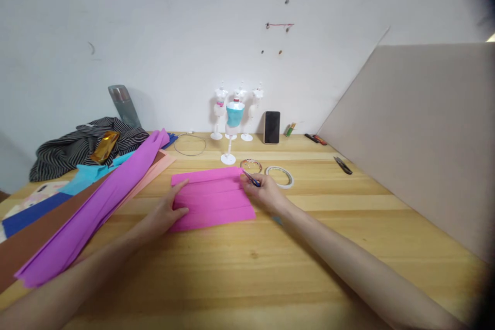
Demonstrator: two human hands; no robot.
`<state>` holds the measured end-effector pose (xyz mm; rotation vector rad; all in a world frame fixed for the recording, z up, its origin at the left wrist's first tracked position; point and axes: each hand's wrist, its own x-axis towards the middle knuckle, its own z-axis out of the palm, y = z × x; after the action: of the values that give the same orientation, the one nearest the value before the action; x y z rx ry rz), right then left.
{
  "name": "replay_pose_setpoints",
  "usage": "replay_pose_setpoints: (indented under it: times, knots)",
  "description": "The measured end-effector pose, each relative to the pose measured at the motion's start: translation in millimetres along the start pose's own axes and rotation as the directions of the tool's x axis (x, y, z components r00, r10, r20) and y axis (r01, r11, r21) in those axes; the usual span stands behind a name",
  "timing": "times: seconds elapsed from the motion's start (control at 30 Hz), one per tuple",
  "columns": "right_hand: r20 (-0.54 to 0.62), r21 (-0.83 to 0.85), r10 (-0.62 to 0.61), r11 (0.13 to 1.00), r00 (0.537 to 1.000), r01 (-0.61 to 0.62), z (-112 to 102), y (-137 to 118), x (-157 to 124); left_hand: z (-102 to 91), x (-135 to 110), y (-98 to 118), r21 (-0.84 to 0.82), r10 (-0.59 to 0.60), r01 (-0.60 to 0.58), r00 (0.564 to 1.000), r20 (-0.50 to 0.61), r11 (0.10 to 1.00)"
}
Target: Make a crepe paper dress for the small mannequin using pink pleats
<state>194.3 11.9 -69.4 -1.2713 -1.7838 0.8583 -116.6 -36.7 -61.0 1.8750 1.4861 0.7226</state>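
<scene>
A folded sheet of bright pink crepe paper lies flat on the wooden table in front of me. My left hand rests on the sheet's left edge, fingers spread and flat, pinning it down. My right hand is at the sheet's right edge, fingers closed round a small pair of scissors with blue handles, whose tip points at the paper's upper right corner.
Long purple, peach, brown and blue paper rolls lie at the left, with striped cloth and a grey flask behind. Tape rolls, small mannequins, a phone, a wire ring and thread snips stand further back. A grey board leans at right.
</scene>
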Motion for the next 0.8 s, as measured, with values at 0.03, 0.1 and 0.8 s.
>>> replay_pose_setpoints:
  times: [0.03,0.1,0.8]
  knots:
    - [-0.011,-0.005,-0.018,1.0,1.0,0.018,1,-3,-2,0.2,0,1,0.004,-0.003,0.003,1.0,0.008,1.0]
    - [0.032,-0.062,-0.093,0.994,0.995,0.095,5,-12,-9,1.0,0,0,0.016,-0.004,0.004,1.0,0.004,1.0]
    - [0.349,-0.338,-0.138,0.904,0.927,0.261,23,-23,-32,34.6,3,4,0.458,0.43,-0.568,0.821,0.376,0.684]
